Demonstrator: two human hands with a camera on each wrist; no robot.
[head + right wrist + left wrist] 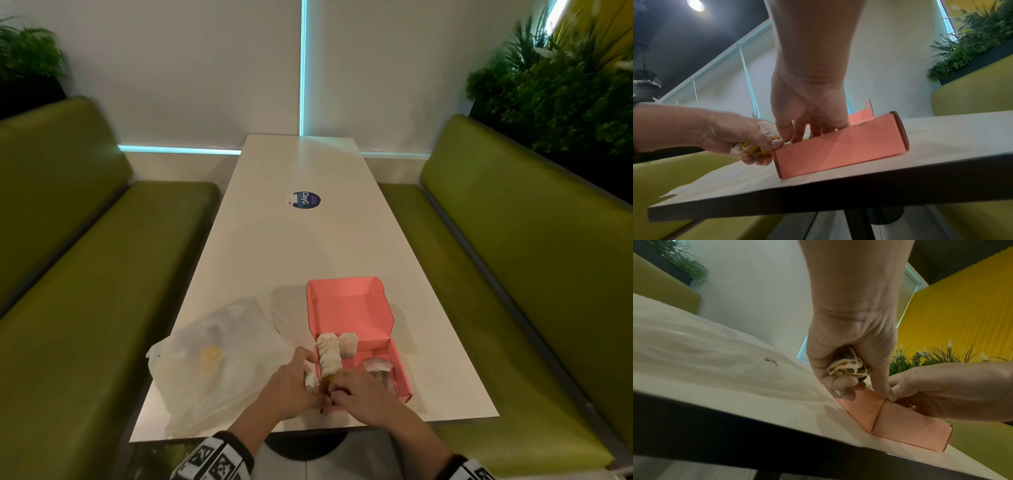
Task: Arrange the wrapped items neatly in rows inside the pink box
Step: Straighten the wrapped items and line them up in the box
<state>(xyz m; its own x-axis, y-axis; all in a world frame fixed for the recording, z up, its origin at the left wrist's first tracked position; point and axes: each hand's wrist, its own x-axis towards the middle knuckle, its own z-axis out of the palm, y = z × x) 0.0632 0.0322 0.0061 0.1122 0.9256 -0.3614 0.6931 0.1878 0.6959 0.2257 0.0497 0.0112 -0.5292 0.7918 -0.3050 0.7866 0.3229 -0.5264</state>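
The pink box stands open near the table's front edge, its lid upright at the back. Inside, a row of white wrapped items runs along the left wall, with others lying to the right. My left hand grips a bunch of white and yellow wrapped items just outside the near left corner of the box, thumb against the wall. My right hand reaches down over the near wall; its fingertips are hidden inside the box.
A crumpled clear plastic bag lies on the white table left of the box. A round blue sticker marks the table's middle. Green benches flank both sides. Both hands work close to the front edge.
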